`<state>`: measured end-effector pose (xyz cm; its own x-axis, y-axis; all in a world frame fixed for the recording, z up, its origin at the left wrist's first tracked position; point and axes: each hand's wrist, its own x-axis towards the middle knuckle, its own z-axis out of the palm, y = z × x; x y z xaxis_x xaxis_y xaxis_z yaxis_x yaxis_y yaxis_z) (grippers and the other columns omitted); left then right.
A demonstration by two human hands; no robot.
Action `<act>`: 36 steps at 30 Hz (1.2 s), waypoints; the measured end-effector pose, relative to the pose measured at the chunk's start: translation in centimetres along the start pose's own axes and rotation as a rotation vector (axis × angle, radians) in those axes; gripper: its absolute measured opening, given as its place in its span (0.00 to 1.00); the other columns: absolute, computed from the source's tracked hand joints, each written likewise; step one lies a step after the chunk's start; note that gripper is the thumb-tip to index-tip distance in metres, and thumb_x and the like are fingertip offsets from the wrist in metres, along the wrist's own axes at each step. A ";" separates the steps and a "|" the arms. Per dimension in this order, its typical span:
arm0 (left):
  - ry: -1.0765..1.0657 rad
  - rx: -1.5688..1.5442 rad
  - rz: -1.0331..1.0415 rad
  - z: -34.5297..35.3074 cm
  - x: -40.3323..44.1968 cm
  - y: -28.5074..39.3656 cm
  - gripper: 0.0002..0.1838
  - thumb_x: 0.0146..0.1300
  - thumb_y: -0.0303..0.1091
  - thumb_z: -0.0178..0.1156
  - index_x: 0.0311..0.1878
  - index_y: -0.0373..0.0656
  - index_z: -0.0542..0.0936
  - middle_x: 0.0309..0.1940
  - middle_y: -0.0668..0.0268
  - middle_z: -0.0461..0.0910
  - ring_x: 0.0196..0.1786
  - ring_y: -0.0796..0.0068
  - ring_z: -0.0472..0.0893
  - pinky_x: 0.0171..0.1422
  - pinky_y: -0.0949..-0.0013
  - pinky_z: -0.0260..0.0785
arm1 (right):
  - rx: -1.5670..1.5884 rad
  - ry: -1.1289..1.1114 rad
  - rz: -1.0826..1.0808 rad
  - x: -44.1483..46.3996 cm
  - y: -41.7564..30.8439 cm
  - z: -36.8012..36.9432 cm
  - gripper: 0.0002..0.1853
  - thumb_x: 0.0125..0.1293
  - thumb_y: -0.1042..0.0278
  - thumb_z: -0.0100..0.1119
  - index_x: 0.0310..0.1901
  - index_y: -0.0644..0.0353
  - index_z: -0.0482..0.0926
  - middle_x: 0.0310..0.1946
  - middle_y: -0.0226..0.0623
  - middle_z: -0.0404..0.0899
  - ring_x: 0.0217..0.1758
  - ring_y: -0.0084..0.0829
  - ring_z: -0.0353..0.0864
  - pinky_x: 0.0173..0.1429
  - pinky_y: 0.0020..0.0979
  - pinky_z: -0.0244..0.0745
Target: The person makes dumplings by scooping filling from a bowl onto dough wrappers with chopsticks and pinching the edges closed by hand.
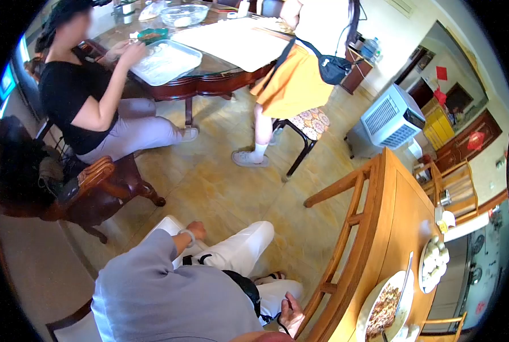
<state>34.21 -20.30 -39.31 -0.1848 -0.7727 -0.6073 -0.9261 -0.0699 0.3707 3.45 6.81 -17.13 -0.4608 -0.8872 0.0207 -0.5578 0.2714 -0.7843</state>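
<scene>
My left hand, with a light bracelet at the wrist, is beside my left thigh, next to a white flat-topped object. Its fingers are too small and bunched to make out clearly. Near my right thigh and the wooden table's edge is my right hand, its fingers loosely bent and apart, with nothing visible in it. A thin black cord runs by that wrist. White trousers cover my legs, and a black pouch or strap lies at my waist.
On the wooden table are a dish of brown filling and a plate of white dough balls. A seated person handles something over a white tray. Another person stands near a patterned stool. An air cooler stands behind.
</scene>
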 end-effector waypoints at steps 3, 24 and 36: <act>0.006 0.265 0.296 2.4 2.9 -2.7 0.14 0.49 0.36 0.53 0.35 0.38 0.82 0.36 0.48 0.80 0.42 0.51 0.79 0.48 0.56 0.72 | -0.020 -0.013 0.071 0.0 -1.7 -0.6 0.13 0.61 0.69 0.57 0.47 0.62 0.78 0.38 0.46 0.80 0.40 0.33 0.81 0.48 0.30 0.73; -0.704 -1.574 0.150 -5.4 2.9 19.6 0.13 0.62 0.37 0.53 0.44 0.37 0.75 0.44 0.62 0.77 0.49 0.69 0.76 0.54 0.68 0.71 | -0.224 -0.025 -0.009 -7.5 -6.1 -8.3 0.14 0.63 0.64 0.53 0.49 0.60 0.76 0.43 0.44 0.78 0.46 0.44 0.77 0.50 0.38 0.73; -1.401 -1.527 0.157 -3.0 -8.7 31.9 0.22 0.66 0.38 0.47 0.59 0.37 0.67 0.55 0.60 0.72 0.55 0.67 0.72 0.54 0.66 0.68 | -0.258 -0.020 -0.056 -10.3 -7.7 -13.1 0.14 0.63 0.65 0.55 0.47 0.61 0.76 0.43 0.44 0.77 0.47 0.43 0.76 0.51 0.37 0.73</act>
<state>7.28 -17.70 -20.05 -0.9678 0.0195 -0.2510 -0.0632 -0.9839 0.1674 3.44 18.76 -3.17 -0.4116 -0.9102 0.0452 -0.7411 0.3055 -0.5979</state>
